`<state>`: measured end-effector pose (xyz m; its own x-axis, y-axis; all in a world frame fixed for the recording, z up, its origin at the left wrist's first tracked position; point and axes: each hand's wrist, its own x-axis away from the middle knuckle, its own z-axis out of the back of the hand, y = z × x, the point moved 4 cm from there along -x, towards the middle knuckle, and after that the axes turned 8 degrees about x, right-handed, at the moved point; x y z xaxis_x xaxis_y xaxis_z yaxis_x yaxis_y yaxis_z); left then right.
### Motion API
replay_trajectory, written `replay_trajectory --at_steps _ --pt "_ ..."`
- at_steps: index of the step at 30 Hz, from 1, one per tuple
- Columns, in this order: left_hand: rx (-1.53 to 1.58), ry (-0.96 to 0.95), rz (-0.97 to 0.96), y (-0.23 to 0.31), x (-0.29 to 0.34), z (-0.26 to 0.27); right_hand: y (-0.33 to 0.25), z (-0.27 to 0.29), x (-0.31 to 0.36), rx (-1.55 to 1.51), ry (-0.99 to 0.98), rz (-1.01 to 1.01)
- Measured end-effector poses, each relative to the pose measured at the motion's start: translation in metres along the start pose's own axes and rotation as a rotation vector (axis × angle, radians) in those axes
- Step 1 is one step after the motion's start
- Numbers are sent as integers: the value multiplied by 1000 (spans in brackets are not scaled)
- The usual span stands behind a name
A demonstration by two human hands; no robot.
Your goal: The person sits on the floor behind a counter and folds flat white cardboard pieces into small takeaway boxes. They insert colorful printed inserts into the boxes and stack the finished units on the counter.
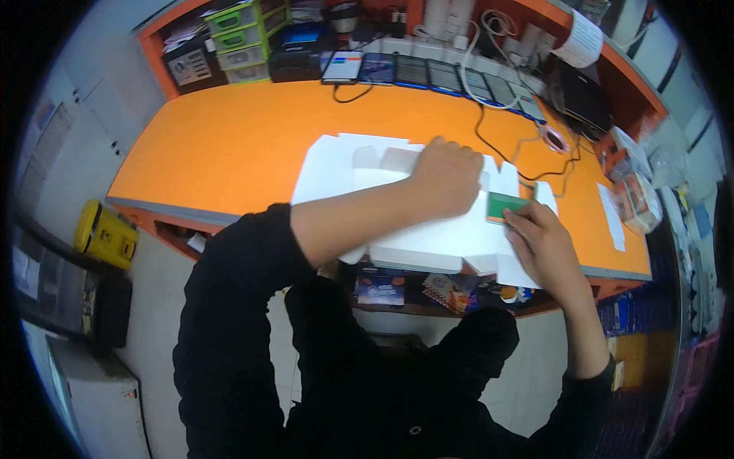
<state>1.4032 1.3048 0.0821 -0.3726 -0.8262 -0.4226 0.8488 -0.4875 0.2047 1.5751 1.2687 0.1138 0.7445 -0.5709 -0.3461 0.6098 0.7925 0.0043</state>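
An unfolded white cardboard box point(428, 233) lies spread on the orange table in front of me, its flaps and cut edges standing out on several sides. My left hand point(449, 177) is closed in a fist over the middle of the cardboard, its fingertips turned under and hidden. At the right side, my right hand point(544, 241) pinches a green card panel point(505, 206) between thumb and fingers. The panel rests against the white cardboard; whether it is part of the box cannot be told.
Several phones or tablets point(413, 71) stand in a row along the back of the orange table point(222, 145). Cables point(527, 176) trail at the right, near a tape roll point(554, 138). Small green drawers point(238, 38) stand back left. Packages point(380, 288) fill a shelf under the front edge.
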Motion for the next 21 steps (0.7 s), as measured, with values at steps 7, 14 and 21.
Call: replay_trajectory --at_steps 7,14,21 --pt "454 316 260 -161 -31 78 -3 -1 5 0 -16 -60" --pt "-95 435 586 -321 43 55 -9 3 4 -25 10 -107" --pt "-168 230 559 -307 32 52 -13 3 1 20 22 -126"
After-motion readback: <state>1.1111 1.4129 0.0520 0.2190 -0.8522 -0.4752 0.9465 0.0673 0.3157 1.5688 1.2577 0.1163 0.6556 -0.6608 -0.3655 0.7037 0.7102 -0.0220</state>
